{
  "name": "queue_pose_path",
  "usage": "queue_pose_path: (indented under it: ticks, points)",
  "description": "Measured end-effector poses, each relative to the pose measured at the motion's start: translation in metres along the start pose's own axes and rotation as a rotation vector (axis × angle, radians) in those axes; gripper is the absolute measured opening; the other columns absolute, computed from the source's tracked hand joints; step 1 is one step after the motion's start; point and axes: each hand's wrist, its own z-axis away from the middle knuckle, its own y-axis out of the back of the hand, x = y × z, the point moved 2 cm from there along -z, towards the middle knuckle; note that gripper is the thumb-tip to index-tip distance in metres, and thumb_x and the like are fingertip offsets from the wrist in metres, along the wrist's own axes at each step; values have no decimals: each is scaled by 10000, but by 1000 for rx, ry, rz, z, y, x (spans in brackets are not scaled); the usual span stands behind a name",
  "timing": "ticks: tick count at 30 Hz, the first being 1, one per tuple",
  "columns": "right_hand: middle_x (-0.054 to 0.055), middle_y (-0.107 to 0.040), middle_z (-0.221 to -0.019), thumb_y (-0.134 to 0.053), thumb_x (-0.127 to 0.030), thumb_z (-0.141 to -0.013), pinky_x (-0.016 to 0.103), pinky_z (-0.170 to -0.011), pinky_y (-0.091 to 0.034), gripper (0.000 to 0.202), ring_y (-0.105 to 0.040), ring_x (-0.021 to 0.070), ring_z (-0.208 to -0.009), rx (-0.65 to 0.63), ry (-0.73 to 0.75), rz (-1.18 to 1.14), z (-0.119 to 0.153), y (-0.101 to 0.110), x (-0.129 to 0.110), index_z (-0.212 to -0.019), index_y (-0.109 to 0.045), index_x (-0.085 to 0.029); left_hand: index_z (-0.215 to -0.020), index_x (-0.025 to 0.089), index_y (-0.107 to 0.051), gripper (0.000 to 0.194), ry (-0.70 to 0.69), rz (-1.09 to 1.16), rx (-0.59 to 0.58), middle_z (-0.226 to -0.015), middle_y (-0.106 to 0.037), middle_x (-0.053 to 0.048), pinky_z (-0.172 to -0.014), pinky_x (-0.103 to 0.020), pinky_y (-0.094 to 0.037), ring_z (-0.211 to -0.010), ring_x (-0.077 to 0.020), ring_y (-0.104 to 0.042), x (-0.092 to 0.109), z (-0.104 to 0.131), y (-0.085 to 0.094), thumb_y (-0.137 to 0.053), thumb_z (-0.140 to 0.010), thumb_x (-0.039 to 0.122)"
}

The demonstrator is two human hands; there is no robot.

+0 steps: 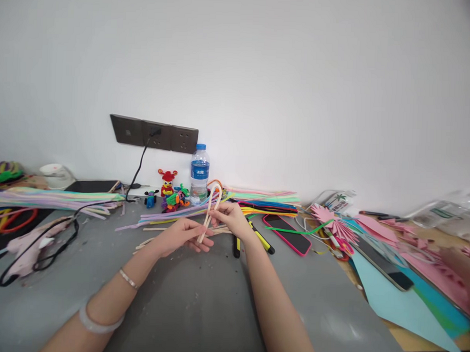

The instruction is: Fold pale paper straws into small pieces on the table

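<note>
Plain white wall stands at the far side, with a dark socket panel fixed on it; a plug sits in its middle section. Grey table below is bare at the near middle and crowded along the far edge and both sides.

Both hands are at the middle of the table. A cream fuzzy stem, bent into a narrow upright loop, is between them. The right hand pinches it partway up one side; the left hand grips it near its lower ends, thumb against fingers.

Obstructions: loose cream stems lie just beyond and beside the left hand. Yellow-and-black pliers lie under the right wrist, a handle showing on each side. Just right of these is a phone in a pink case, crossed by a green stem.

Far side: a water bottle stands against the wall, with a red figure to its left.

Left side: a pink glue gun with a black cord, near a pastel stem bundle.

Right side: a pink paper fan, a second phone and pale blue paper. Another person's hand, blurred, shows at the right edge; its grip cannot be told.
</note>
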Motion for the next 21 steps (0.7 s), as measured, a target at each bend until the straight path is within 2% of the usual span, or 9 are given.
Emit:
queue_pose_path:
  ticks: [6, 10, 14, 18, 21]
  points:
    - [-14, -612, -573, -731, -385, -742, 212, -517, -451, 267, -532, 86, -494, -58, -33, -42, 1, -1, 2, -785, -690, -125, -870, 107, -720, 392, -18, -20, -13, -879, -763, -153, -651, -263, -543, -765, -219, -732, -2, -2, 1, -652, -811, 489]
    - [-9, -630, -634, -722, -368, -763, 189, -526, -446, 292, -554, 77, -529, -292, -171, -124, 6, -4, 4, -907, -666, -120, -853, 105, -713, 370, -48, -17, -36, -839, -764, -148, -638, -268, -545, -742, -216, -730, -1, 0, -1, -661, -809, 469]
    - [10, -646, -684, -714, -351, -779, 174, -516, -434, 275, -566, 73, -550, -459, -207, -207, 10, -6, 5, -879, -625, -110, -845, 103, -715, 359, -52, -16, -94, -817, -762, -150, -655, -290, -548, -718, -216, -726, 2, 4, -6, -670, -804, 457]
    - [-19, -609, -598, -701, -368, -798, 172, -481, -423, 274, -548, 73, -500, -522, -221, -277, 14, -3, 3, -840, -578, -127, -798, 114, -711, 347, -3, -47, -183, -804, -763, -145, -634, -281, -539, -702, -214, -725, 2, 7, -7, -652, -817, 456]
    - [-48, -582, -529, -704, -425, -789, 178, -451, -422, 325, -521, 74, -435, -475, -199, -365, 16, 5, -1, -824, -519, -160, -787, 115, -714, 342, 22, -91, -238, -815, -764, -148, -636, -273, -537, -712, -216, -728, 2, 8, -4, -650, -820, 449]
